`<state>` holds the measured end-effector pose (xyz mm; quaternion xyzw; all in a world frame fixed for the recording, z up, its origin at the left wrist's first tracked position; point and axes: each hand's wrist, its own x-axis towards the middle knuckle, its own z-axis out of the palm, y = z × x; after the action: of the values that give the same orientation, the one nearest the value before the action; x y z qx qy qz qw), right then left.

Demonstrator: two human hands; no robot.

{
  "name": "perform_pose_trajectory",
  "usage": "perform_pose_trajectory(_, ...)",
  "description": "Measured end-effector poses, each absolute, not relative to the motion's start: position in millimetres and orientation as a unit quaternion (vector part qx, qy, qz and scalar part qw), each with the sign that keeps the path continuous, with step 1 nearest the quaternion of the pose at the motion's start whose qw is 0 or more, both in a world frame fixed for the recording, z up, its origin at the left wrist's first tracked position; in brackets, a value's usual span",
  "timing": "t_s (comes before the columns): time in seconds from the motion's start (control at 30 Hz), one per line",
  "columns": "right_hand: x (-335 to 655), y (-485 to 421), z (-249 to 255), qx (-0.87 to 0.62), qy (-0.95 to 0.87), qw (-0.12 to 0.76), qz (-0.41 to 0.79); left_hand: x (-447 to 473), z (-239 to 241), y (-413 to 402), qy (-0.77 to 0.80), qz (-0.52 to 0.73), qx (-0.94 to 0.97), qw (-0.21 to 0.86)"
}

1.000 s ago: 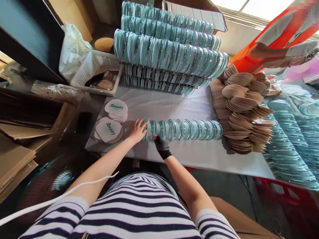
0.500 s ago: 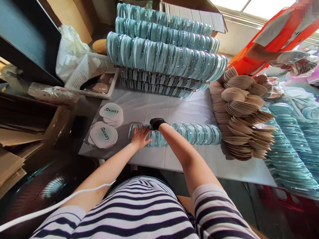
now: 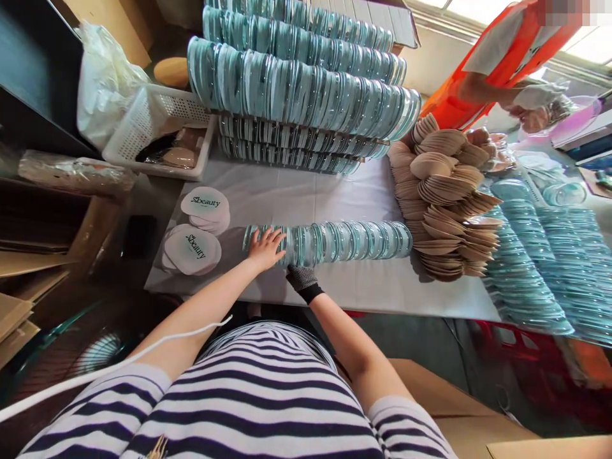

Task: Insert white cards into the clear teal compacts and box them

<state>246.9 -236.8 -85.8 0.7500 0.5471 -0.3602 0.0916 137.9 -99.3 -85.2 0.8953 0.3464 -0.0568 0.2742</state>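
Note:
A row of nested clear plastic shells (image 3: 361, 241) lies on its side across the white-covered table (image 3: 291, 191). My left hand (image 3: 268, 248), bare, rests on the row's left end with its fingers spread. Just in front of the row, near its left part, is my right hand (image 3: 303, 279) in a dark dotted glove; its fingertips are by the shells' near edge and how they are bent is hard to see. Left of the row lie two small piles of white rounded cards printed "beauty", a rear pile (image 3: 205, 204) and a front pile (image 3: 191, 250).
Tall stacked rows of clear shells (image 3: 306, 89) stand at the back. Beige oval pads (image 3: 447, 204) are heaped to the right, with more shells (image 3: 521, 255) beyond. A white basket (image 3: 157, 127) is at back left. A person in an orange vest (image 3: 478, 70) handles something at right.
My right hand has come from the top of the row down to its near side. My left hand stays on the left end. The camera view has shifted somewhat.

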Motion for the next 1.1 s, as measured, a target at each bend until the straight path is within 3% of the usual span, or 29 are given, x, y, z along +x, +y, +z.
perform_pose_trajectory(0.2,240,-251,-94,0.749,0.532,0.079,-0.386,135,-81,-97,0.345,-0.076,0.895,0.271)
perform_pose_trajectory(0.33,296,-221,-62,0.784,0.538,0.059,-0.303,146,-76,-104,0.340,-0.082,0.900,0.261)
perform_pose_trajectory(0.43,347,-172,-43,0.800,0.533,0.117,-0.249,163,-74,-112,0.305,-0.084,0.914,0.254)
perform_pose_trajectory(0.57,367,-104,-49,0.710,0.584,0.234,-0.316,181,-77,-119,0.279,-0.100,0.924,0.242)
perform_pose_trajectory(0.7,352,-73,-60,0.671,0.618,0.233,-0.337,180,-82,-118,0.277,-0.109,0.925,0.237)
perform_pose_trajectory(0.83,351,-99,-57,0.644,0.656,0.206,-0.336,177,-85,-116,0.273,-0.099,0.928,0.235)
perform_pose_trajectory(1.1,315,-248,-78,0.728,0.582,0.117,-0.343,178,-87,-117,0.283,-0.100,0.922,0.246)
